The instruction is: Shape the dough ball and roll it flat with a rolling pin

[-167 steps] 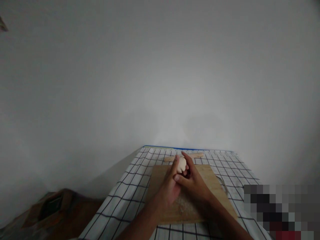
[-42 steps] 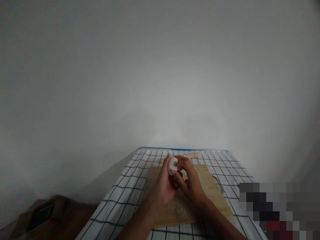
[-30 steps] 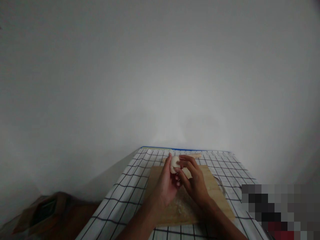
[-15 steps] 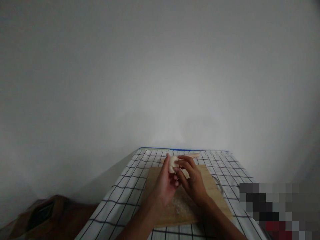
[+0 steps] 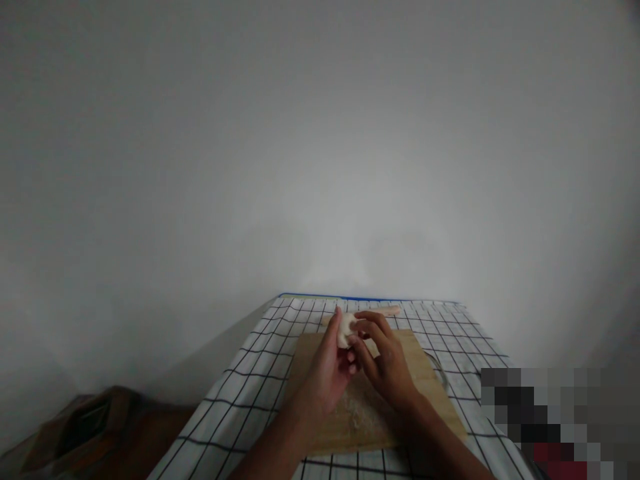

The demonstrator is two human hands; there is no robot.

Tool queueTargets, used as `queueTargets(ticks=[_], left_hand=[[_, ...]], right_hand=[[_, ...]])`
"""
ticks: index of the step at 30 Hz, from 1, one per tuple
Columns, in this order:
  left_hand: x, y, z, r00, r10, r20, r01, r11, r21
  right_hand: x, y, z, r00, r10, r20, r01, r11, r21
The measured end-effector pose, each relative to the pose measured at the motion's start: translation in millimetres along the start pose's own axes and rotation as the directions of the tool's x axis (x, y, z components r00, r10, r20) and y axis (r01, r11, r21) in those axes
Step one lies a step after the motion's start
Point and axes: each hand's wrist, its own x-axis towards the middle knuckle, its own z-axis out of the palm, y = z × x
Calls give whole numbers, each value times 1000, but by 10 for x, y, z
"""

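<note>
Just below the frame's centre, the bare left hand [image 5: 333, 375] curls around the rounded, off-white, doughy lump [image 5: 345, 331], cradling its left side; the bare right hand [image 5: 390, 363], half-curled, pinches the lump's right edge between thumb and fingertips.

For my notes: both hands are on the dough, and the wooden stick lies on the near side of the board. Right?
Not quite: the head view shows the wooden stick on the far side of the board. The left hand and right hand are on the dough.
</note>
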Motion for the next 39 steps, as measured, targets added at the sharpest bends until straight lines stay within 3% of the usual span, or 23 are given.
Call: queueTargets(ticks=[5, 15, 21, 29, 39], left_hand=[[17, -14, -16, 999, 28, 18, -28, 999, -25], [22, -14, -31, 1000, 12, 24, -11, 999, -49], [14, -17, -14, 998, 27, 62, -24, 998, -60], [-35, -2, 60, 997, 38, 71, -35, 998, -51], [-40, 18, 67, 998, 21, 64, -17, 998, -59]], right_hand=[[-9, 4, 32, 995, 82, -47, -78, 993, 87], [-16, -12, 53, 998, 39, -48, -35, 997, 68], [-31, -28, 52, 993, 108, -55, -101, 988, 115], [-23, -34, 63, 993, 47, -112, -36, 994, 101], [2, -56, 59, 995, 35, -93, -26, 995, 95]])
